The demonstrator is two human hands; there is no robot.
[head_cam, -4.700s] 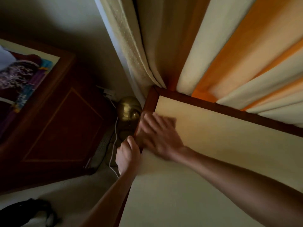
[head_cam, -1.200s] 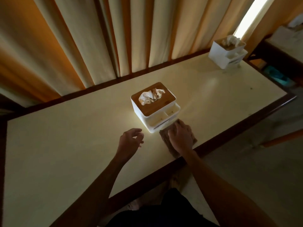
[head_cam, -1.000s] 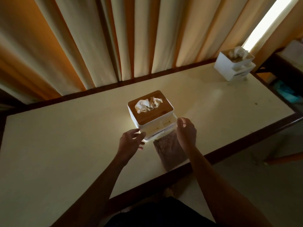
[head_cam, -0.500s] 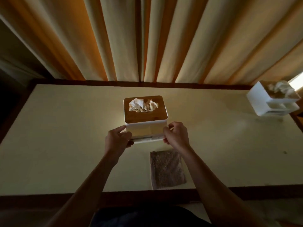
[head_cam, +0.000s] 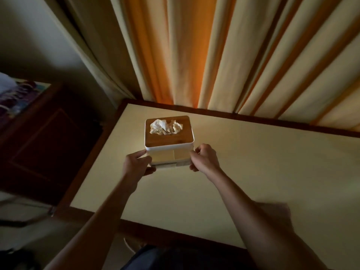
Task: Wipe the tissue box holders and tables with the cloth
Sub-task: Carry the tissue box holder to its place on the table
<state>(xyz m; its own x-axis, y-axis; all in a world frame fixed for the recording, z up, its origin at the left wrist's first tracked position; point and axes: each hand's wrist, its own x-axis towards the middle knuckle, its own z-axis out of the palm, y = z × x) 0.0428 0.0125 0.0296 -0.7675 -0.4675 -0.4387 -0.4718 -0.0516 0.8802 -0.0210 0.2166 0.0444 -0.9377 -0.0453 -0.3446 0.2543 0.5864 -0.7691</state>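
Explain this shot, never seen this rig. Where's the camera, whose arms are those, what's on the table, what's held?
No machine here: a person wears one wide-angle camera on the head, looking forward and down, so the arms are their own. The left hand and right hand grip the two sides of a white tissue box holder with a wooden lid and tissue poking out. It is near the left end of a cream table with a dark wood rim, curtains behind. A blurred brownish patch by the right forearm is probably the cloth, untouched.
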